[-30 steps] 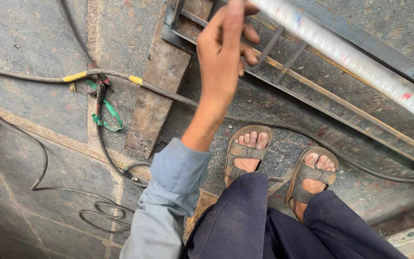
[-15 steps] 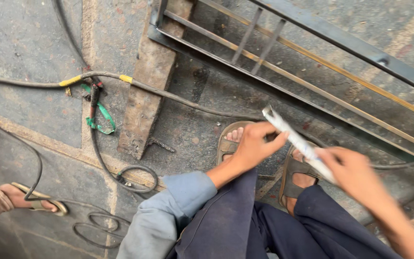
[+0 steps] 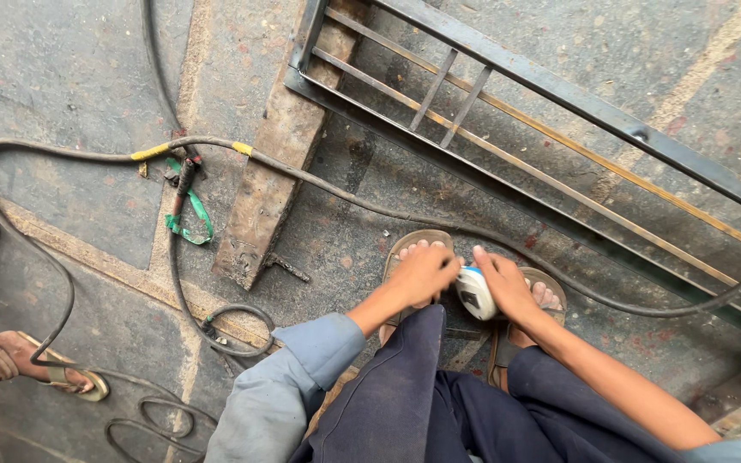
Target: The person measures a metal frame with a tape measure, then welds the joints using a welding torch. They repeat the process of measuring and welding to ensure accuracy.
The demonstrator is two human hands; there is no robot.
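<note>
White tape measure case (image 3: 476, 292) gripped between left hand (image 3: 422, 274) and right hand (image 3: 504, 283), low over sandalled feet (image 3: 418, 249); blade apparently reeled in, stowing or re-extending toward metal frame (image 3: 559, 111) likely next.

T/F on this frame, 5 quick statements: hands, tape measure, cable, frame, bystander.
1. Both hands, left hand and right hand, are on the white tape measure case. True.
2. The tape blade is pulled far out. False: no blade shows.
3. A black cable runs across the floor. True.
4. The metal frame stands upright. False: it lies flat on the floor.
5. Another person's sandalled foot is at lower left. True.
</note>
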